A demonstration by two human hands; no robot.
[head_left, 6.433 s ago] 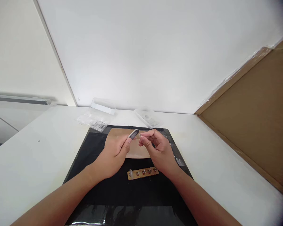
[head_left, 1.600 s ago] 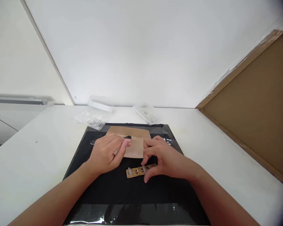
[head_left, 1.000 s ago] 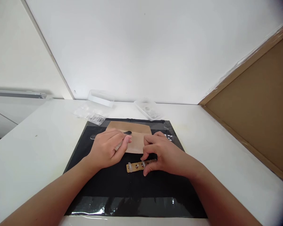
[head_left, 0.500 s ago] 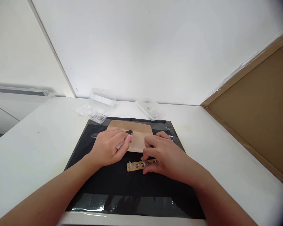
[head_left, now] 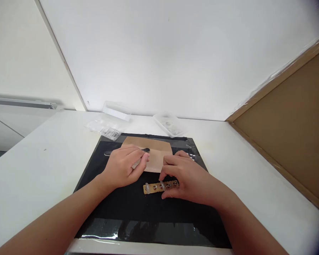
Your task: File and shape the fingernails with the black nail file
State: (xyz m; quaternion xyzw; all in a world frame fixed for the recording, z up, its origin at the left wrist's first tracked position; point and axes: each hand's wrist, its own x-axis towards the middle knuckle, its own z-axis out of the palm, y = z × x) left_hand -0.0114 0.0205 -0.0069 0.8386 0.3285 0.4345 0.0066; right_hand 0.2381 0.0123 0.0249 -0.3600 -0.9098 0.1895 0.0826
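A narrow tan strip [head_left: 151, 188] with several shiny round pieces lies on the black mat [head_left: 122, 209]. Two clear nail-shaped pieces stand on it, one near its left end and one near the middle. My right hand [head_left: 186, 177] has thumb and index finger on either side of the middle clear piece [head_left: 162, 185]. My left hand [head_left: 126, 164] is closed around a dark nail file [head_left: 146, 150], whose rounded tip sticks out past the fingers. Beneath that hand lies a brown paper sheet [head_left: 158, 148].
Behind the mat are a clear box [head_left: 116, 111], a plastic bag with a printed label [head_left: 110, 132] and a white tray [head_left: 168, 124]. Small white squares [head_left: 192, 156] lie beyond my right hand. A white wall rises behind; a brown panel [head_left: 287, 124] stands at the right.
The view has shifted slightly. My right thumb and index finger sit a little farther apart around the clear piece. My left hand holds nearly the same pose.
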